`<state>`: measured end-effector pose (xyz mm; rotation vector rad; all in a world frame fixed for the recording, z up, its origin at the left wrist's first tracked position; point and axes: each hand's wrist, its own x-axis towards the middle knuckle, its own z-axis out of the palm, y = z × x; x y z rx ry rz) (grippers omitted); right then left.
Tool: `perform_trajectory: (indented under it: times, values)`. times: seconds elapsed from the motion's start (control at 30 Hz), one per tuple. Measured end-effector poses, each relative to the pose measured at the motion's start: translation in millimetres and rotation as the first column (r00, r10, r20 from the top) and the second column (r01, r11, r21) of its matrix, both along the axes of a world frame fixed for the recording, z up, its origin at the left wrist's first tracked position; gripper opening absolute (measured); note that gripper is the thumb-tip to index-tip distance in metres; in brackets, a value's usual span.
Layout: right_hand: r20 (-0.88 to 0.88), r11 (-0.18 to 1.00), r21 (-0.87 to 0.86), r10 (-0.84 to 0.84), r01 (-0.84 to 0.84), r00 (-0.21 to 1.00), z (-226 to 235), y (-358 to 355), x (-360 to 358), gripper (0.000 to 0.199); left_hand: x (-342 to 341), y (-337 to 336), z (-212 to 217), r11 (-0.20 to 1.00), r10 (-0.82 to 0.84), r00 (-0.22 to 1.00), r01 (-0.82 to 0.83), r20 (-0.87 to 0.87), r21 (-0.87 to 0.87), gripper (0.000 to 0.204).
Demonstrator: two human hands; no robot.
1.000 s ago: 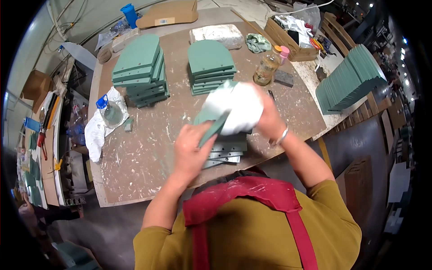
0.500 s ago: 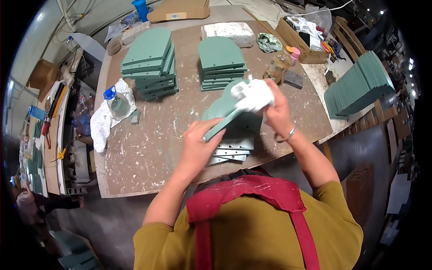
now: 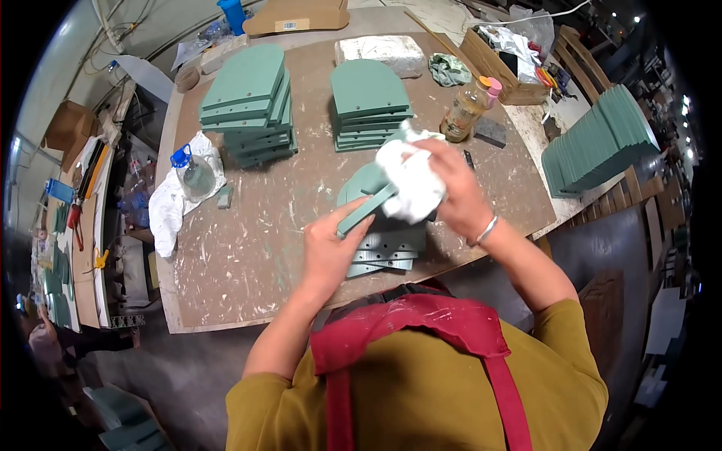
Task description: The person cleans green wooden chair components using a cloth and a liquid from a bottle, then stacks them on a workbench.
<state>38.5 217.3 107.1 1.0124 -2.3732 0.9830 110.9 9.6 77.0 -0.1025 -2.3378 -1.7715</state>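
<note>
My left hand (image 3: 331,239) grips the near end of a green round-ended board (image 3: 365,210), which stands on edge above a short stack. A white cloth (image 3: 410,179) is bunched in my right hand (image 3: 457,189) and pressed over the board's far part, hiding most of it. Below lies a stack of similar boards (image 3: 387,255), with small holes along their pale near edges. Two more stacks of green boards stand farther off, one at the left (image 3: 244,83) and one in the middle (image 3: 368,89).
A clear bottle with a blue cap (image 3: 195,177) stands on a white rag (image 3: 167,212) at left. At right are a bottle of amber liquid (image 3: 464,113), a dark block (image 3: 490,133) and a wooden box (image 3: 519,83). A long row of green boards (image 3: 598,143) stands beyond the table's right edge.
My right hand and the cloth have slid along the board toward me. The left hand keeps its hold, nearly in place.
</note>
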Motion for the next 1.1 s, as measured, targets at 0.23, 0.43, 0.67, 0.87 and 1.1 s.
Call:
perform_trajectory:
  times: [0.23, 0.43, 0.67, 0.87, 1.1]
  values:
    - [-0.104, 0.993, 0.074, 0.104, -0.097, 0.989, -3, -2, -5, 0.033, 3, 0, 2, 1.0, -0.026, 0.999, 0.025, -0.021, -0.016, 0.028]
    - [-0.146, 0.97, 0.209, 0.154, -0.121, 0.977, 19, -34, 24, 0.035, -1, -4, 3, 0.985, -0.093, 0.995, 0.089, -0.022, -0.149, 0.021]
    - [0.704, 0.949, -0.18, -0.059, 0.258, 0.707, 13, 30, -26, 0.027, 4, 3, 14, 0.989, -0.01, 1.0, 0.008, -0.01, -0.147, 0.027]
    - [0.373, 0.924, -0.348, -0.018, 0.158, 0.928, 41, 7, -14, 0.026, -1, 4, -2, 0.99, -0.063, 0.996, 0.056, -0.056, -0.128, 0.029]
    - [-0.283, 0.878, 0.395, -0.165, 0.271, 0.945, 26, -40, -10, 0.011, -3, 10, 0, 0.993, 0.018, 0.99, -0.035, -0.141, -0.117, 0.016]
